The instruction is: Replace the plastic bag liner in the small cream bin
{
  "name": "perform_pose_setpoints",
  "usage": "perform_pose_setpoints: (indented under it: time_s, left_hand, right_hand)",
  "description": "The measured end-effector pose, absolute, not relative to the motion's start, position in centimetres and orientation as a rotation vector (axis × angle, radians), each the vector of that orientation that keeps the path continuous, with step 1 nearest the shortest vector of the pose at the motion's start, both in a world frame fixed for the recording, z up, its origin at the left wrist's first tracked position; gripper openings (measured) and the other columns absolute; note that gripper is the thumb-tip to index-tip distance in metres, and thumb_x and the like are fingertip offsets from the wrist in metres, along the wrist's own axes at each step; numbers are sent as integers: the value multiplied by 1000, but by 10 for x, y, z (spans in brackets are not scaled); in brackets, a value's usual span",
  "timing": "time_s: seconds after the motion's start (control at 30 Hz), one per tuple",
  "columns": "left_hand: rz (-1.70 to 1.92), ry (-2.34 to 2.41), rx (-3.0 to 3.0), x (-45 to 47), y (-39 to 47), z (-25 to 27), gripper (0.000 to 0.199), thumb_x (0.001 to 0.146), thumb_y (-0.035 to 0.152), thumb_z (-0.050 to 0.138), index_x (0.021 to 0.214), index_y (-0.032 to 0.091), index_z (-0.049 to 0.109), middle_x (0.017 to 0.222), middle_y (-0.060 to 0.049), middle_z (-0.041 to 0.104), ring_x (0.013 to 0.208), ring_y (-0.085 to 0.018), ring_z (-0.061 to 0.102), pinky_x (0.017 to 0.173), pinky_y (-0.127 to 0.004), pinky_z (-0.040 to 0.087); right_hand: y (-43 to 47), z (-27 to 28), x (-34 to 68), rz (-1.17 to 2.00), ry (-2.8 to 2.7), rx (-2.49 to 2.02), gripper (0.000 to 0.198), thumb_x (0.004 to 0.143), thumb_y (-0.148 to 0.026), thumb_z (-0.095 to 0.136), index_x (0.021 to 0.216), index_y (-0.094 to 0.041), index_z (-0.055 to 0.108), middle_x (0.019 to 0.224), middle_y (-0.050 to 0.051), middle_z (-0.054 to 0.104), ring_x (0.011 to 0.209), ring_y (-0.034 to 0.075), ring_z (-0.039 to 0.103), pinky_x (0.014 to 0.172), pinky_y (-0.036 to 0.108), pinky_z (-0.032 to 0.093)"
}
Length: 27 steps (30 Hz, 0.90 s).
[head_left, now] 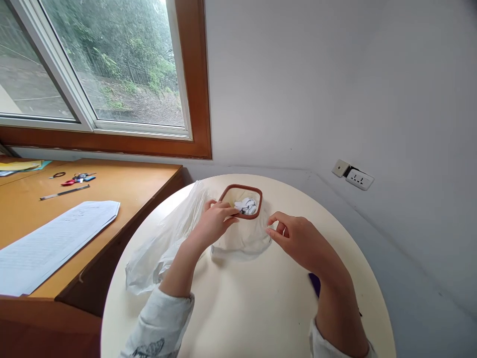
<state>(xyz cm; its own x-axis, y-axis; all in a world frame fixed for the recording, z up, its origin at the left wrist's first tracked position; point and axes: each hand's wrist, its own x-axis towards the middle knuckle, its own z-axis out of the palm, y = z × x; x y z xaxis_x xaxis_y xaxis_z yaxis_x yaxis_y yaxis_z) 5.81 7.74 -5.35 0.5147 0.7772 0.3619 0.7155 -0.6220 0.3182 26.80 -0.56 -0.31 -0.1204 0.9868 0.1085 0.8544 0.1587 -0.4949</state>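
A small bin with a reddish-brown rim [260, 199] stands on the round table. Its translucent plastic liner bag [242, 243] is folded outward and drapes loosely around the outside. Crumpled white paper [246, 205] shows inside the opening. My left hand [216, 221] is closed over the rim's near left corner, fingers toward the inside and thumb in front. To the right of the bin, my right hand [292, 232] has thumb and forefinger curled together at the liner's edge; the pinched film is hard to see. A larger translucent plastic bag [167, 238] lies spread left of the bin.
The cream round table [246, 308] abuts a white wall with a power socket [359, 179]. A dark purple object [315, 283] is partly hidden under my right forearm. On the wooden desk [149, 174] lie papers [55, 243], a pen [65, 192] and keys [79, 179].
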Motion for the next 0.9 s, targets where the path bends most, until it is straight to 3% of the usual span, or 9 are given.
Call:
perform_pose_setpoints:
  time_s: [0.13, 0.33, 0.43, 0.53, 0.6, 0.7, 0.8, 0.9]
  left_hand:
    - [818, 1382, 2608, 63, 99, -65, 20, 87, 29, 46, 97, 23, 63, 88, -3, 65, 89, -18, 55, 93, -36, 26]
    - [648, 1447, 2679, 58, 142, -58, 24, 86, 29, 43, 98, 22, 63, 85, -4, 65, 90, -20, 55, 93, -36, 25]
    - [612, 1468, 2699, 52, 158, -52, 24, 85, 28, 43, 96, 22, 64, 87, -5, 64, 90, -20, 55, 94, -38, 24]
    - [584, 1505, 2709, 47, 169, -49, 25, 84, 27, 43, 96, 21, 64, 88, -6, 64, 91, -22, 55, 95, -39, 23]
    - [581, 1538, 2706, 46, 170, -48, 26, 84, 25, 42, 100, 21, 63, 92, -7, 63, 95, -22, 54, 97, -41, 22]
    - [623, 1620, 2691, 45, 161, -47, 33, 82, 25, 45, 113, 23, 56, 111, -10, 55, 110, -26, 46, 100, -44, 19]
    - [662, 1698, 2667, 39, 133, -54, 44, 82, 27, 44, 126, 23, 43, 127, -13, 43, 122, -28, 34, 102, -45, 18]
    - [565, 1730, 2641, 23, 93, -75, 41, 85, 28, 39, 125, 20, 44, 125, -15, 45, 118, -28, 40, 102, -48, 19]
  right_hand:
    - [-11, -2, 272, 464, -2032, -1745, 17, 82, -33, 42, 87, -25, 57, 62, -4, 57, 53, 11, 49, 49, 22, 32]
    - [-34, -32, 308, 457, -1976, -1858, 27, 86, -37, 34, 84, -24, 58, 70, 0, 62, 61, 14, 55, 54, 25, 40]
    - [-53, -76, 338, 462, -1917, -1990, 39, 88, -35, 26, 98, -21, 60, 100, 7, 65, 85, 20, 61, 74, 33, 46]
    - [-75, -128, 361, 380, -1902, -2160, 49, 88, -36, 26, 125, -15, 49, 135, 10, 44, 121, 24, 44, 100, 40, 35]
    - [-89, -156, 368, 381, -1920, -2251, 55, 87, -40, 26, 134, -13, 40, 143, 7, 32, 131, 23, 30, 108, 40, 26]
    - [-102, -181, 367, 385, -1927, -2249, 63, 89, -47, 18, 141, -12, 20, 147, 3, 19, 135, 21, 18, 113, 39, 16]
    - [-105, -186, 356, 374, -1930, -2234, 65, 89, -50, 13, 142, -11, 13, 148, 2, 13, 136, 20, 13, 113, 38, 10]
    - [-99, -181, 338, 406, -2030, -2145, 65, 89, -51, 11, 142, -13, 10, 149, 1, 10, 137, 19, 10, 113, 38, 8]
